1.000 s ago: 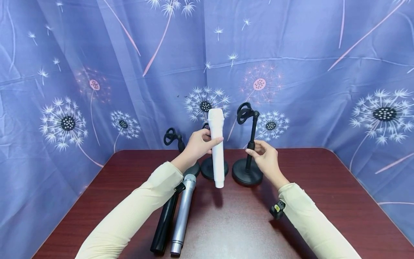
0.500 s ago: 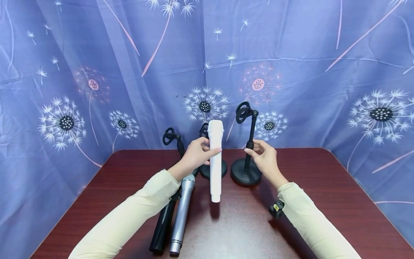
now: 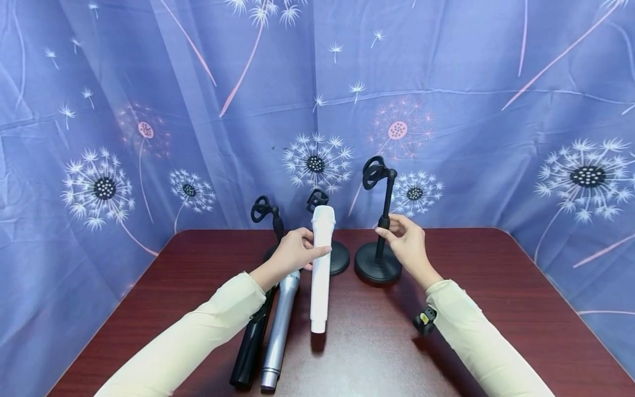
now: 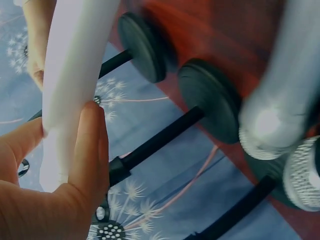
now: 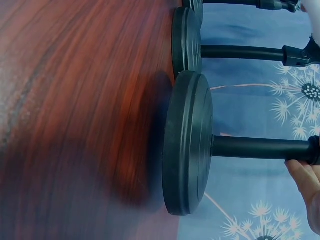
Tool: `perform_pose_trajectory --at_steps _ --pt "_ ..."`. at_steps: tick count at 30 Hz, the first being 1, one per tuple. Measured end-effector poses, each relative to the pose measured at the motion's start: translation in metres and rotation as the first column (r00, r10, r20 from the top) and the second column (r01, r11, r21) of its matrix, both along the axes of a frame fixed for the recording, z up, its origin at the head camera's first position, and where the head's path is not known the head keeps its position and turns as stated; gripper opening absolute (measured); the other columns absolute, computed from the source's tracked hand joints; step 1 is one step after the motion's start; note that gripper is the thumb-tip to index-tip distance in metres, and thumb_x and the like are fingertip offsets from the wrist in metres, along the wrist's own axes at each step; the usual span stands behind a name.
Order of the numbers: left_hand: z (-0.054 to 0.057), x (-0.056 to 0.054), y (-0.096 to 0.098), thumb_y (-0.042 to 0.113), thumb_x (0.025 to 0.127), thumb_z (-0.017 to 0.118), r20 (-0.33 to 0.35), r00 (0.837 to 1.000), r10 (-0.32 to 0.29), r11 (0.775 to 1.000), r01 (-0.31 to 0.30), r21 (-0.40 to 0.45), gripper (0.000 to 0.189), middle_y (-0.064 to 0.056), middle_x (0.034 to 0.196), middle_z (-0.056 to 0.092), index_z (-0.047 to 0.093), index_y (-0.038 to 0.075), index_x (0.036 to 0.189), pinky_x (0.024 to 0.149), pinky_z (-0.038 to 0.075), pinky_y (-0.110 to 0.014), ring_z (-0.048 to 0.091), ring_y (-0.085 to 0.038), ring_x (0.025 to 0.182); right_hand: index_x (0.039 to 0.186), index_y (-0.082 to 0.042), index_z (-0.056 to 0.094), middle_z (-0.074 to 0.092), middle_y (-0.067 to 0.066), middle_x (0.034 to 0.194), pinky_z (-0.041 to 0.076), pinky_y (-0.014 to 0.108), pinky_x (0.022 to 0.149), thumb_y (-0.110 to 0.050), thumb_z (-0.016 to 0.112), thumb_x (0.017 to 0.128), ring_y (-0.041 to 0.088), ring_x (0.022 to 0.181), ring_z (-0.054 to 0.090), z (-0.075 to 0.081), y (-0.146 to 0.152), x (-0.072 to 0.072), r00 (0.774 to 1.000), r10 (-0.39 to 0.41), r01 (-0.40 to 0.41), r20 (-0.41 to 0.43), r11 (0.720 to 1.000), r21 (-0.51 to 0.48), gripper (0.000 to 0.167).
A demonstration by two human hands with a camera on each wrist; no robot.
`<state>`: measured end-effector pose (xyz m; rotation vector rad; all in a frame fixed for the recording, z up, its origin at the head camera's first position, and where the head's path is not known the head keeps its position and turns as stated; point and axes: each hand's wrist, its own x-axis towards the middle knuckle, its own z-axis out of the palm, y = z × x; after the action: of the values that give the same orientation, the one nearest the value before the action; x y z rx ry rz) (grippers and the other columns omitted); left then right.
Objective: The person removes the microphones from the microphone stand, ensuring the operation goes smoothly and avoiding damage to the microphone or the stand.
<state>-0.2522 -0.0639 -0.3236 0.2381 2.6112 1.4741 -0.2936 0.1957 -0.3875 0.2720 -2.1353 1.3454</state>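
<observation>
A white microphone (image 3: 321, 275) is pinched between the thumb and fingers of my left hand (image 3: 292, 252). Its head points up and its lower end hangs over the table, with a shadow just below. My right hand (image 3: 409, 242) grips the pole of the right black microphone stand (image 3: 378, 266), thumb in front and fingers behind. That stand is upright, and its ring clip holds nothing. In the left wrist view the white microphone (image 4: 75, 65) lies between thumb and finger. The right wrist view shows the stand's round base (image 5: 187, 145) and fingertips at the pole.
Beside my left forearm lie a silver microphone (image 3: 280, 325) and a black microphone (image 3: 250, 347), partly hidden by the sleeve. Two more black stands, a middle one (image 3: 339, 258) and a left one (image 3: 261, 209), stand behind. A blue flowered curtain (image 3: 446, 66) hangs beyond the reddish-brown table (image 3: 471, 275).
My left hand has brought the white microphone down and slightly left, toward me, uncovering the middle stand's clip. The right hand and its stand have stayed in place.
</observation>
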Motion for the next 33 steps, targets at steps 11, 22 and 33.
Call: perform_pose_trajectory --at_steps 11,22,33 --pt "-0.03 0.009 -0.014 0.022 0.085 0.074 0.016 1.0 -0.021 0.989 0.023 -0.144 0.037 -0.011 0.077 0.065 0.055 -0.005 0.102 0.057 0.056 -0.032 0.068 -0.026 0.057 0.11 0.003 0.068 0.071 0.017 0.085 0.044 0.008 0.067 -0.004 0.08 0.078 0.017 0.077 0.066 -0.001 0.0 0.001 1.0 -0.008 0.008 -0.02 1.0 0.008 0.035" --pt "-0.052 0.019 -0.018 0.016 0.085 0.074 0.073 0.997 -0.028 0.99 0.038 -0.138 0.03 -0.014 0.077 0.058 0.055 -0.006 0.091 0.05 0.055 -0.029 0.067 -0.023 0.055 0.108 0.0 0.069 0.071 0.014 0.084 0.045 0.01 0.068 -0.007 0.079 0.079 0.005 0.074 0.063 -0.003 -0.002 0.002 1.0 0.002 -0.001 -0.01 1.0 0.017 0.032" --pt "-0.063 0.023 -0.02 0.015 0.086 0.073 0.105 0.994 -0.043 0.988 0.058 -0.145 0.028 -0.016 0.076 0.055 0.053 -0.005 0.085 0.05 0.055 -0.03 0.068 -0.026 0.056 0.109 0.002 0.068 0.071 0.017 0.085 0.048 0.01 0.064 -0.007 0.079 0.079 -0.002 0.073 0.061 -0.003 -0.003 -0.004 0.999 0.039 -0.039 0.0 0.998 -0.041 0.033"
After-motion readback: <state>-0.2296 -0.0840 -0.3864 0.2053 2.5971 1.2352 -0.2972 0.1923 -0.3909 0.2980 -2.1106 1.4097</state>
